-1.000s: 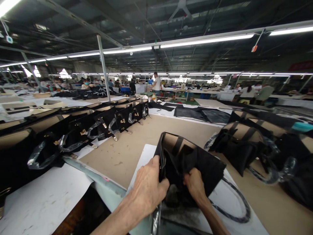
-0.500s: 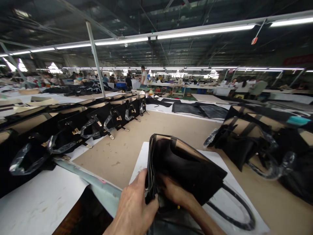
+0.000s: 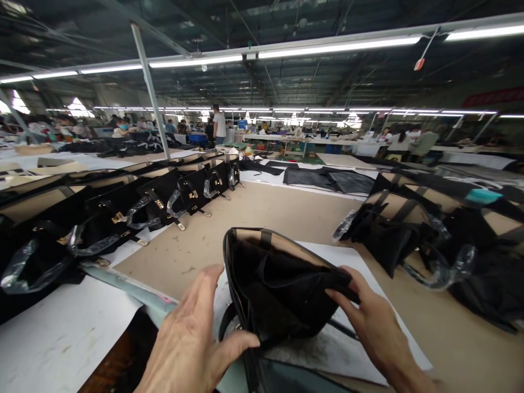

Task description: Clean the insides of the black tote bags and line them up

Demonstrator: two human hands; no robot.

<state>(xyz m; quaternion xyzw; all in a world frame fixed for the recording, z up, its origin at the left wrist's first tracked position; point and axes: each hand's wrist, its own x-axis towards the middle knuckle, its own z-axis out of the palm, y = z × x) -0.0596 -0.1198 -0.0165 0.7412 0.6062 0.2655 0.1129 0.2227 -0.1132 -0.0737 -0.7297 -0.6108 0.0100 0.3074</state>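
Observation:
A black handbag with a beige inner edge stands in front of me, its mouth gaping towards me. My right hand pinches the bag's right-hand corner between thumb and fingers. At the bag's left side, my left hand has its thumb and fingers spread apart; the thumb tip is close to the near rim, and whether it touches I cannot tell. Under the bag lies a white sheet. Part of a black strap shows behind my right fingers.
A row of black handbags with plastic-wrapped handles lines the left. More bags lie at the right on the beige board. Flat black pieces lie farther back. A metal post rises behind the left row; people work in the background.
My right hand has come out of the bag and taken hold of its right corner. My left hand has let go of the left edge and opened. The bag's mouth has widened.

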